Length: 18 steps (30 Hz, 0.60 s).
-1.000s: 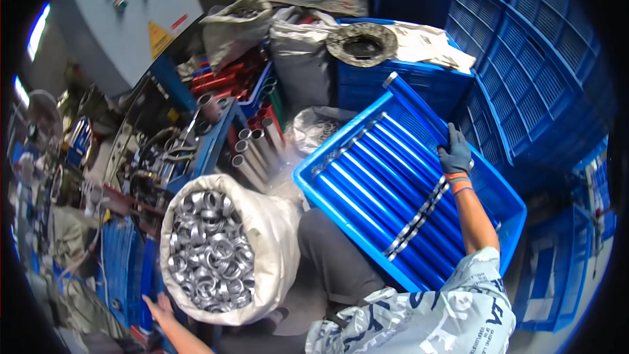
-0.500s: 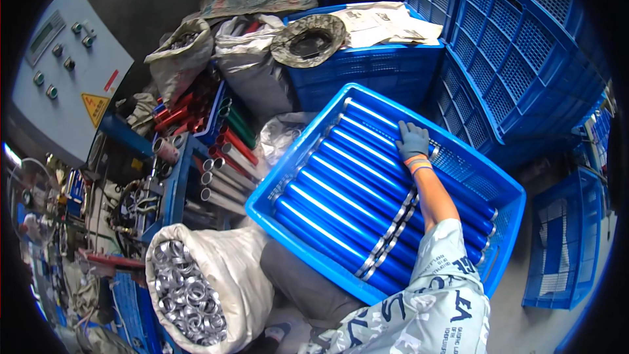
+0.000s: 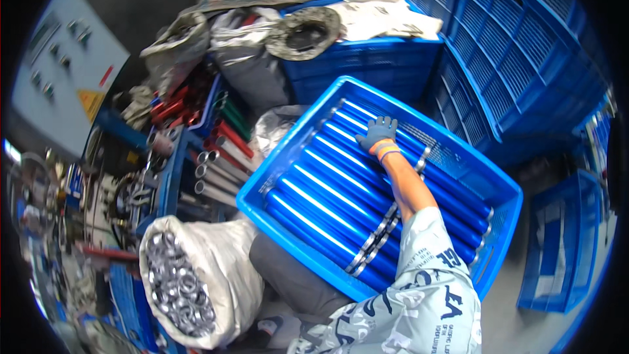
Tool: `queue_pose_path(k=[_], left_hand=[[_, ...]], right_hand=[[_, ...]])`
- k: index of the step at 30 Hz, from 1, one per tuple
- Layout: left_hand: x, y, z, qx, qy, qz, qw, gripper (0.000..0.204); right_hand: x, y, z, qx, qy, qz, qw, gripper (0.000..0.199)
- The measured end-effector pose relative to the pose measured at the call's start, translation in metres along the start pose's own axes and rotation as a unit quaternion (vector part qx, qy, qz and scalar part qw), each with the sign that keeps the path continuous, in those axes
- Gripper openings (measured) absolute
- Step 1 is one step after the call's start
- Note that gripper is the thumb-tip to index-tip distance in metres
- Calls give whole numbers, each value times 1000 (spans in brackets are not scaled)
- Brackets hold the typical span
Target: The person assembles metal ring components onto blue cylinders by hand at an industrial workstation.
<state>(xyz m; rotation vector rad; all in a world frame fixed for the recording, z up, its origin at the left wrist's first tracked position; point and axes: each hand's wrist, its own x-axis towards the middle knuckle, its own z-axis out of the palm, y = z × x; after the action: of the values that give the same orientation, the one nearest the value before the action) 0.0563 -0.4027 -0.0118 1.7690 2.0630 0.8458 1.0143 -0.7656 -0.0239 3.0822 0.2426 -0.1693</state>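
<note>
My right hand [image 3: 378,133], in a dark grey glove with an orange cuff, lies palm down on the blue metal tubes [image 3: 325,170]. Its fingers are spread and the thumb sticks out to the left. The tubes are glossy, packed side by side in two groups whose silvery ends meet near the middle. A bright blue plastic crate [image 3: 288,250] holds them, tilted in the view. My forearm in a pale printed sleeve [image 3: 419,242] hides some tubes at the right. My left hand does not show.
A sack of silvery rings [image 3: 226,282] stands left of the crate. Beyond lie bare metal tubes [image 3: 219,180], red tubes [image 3: 180,111] and a grey control box [image 3: 72,72]. A camouflage hat [image 3: 303,33] rests behind. Stacked blue crates [image 3: 504,46] rise at the right.
My right hand has moved left across the tubes, and its fingers are spread wider. The whole view has shifted slightly and is more blurred.
</note>
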Motion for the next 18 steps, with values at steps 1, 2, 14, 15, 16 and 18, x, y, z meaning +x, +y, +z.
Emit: queue_pose_path(k=[1,2,14,15,16,18], left_hand=[[14,-15,-8,10,38,2,999,53],[67,-50,-16,-66,-44,32,996,57],[73,-179,-18,-292,52,-67,953,40],[69,-177,-20,-302,56,-72,949,41],[66,-177,-22,-305,64,-83,946,41],[61,-174,-31,-338,76,-98,933,43]], right_hand=[[-22,-38,-13,41,95,-70,992,99],[-45,-72,-22,88,203,-173,960,102],[-382,-342,-213,265,398,-583,657,76],[-393,-352,-213,260,395,-596,649,76],[-403,-363,-212,283,397,-612,623,45],[-425,-383,-215,306,396,-636,588,42]])
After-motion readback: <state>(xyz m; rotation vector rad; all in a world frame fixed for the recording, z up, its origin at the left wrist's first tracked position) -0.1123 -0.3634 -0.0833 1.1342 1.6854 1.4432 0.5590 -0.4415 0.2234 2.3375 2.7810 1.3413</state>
